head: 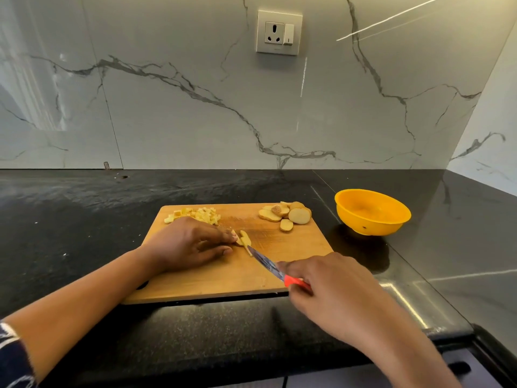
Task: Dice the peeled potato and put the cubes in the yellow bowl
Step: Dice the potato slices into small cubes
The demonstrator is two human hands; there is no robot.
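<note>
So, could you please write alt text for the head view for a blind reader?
Left hand steadies potato strips on a wooden cutting board while the right hand cuts them with a red-handled knife. Cubes and slices lie behind; the yellow bowl looks empty.

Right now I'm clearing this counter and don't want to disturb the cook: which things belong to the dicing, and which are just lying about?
In the job: knife, in the right hand; strips, held by the left hand; cubes; slices; board; bowl, empty.
Just there: socket on the wall; small peg at the wall's foot.
</note>
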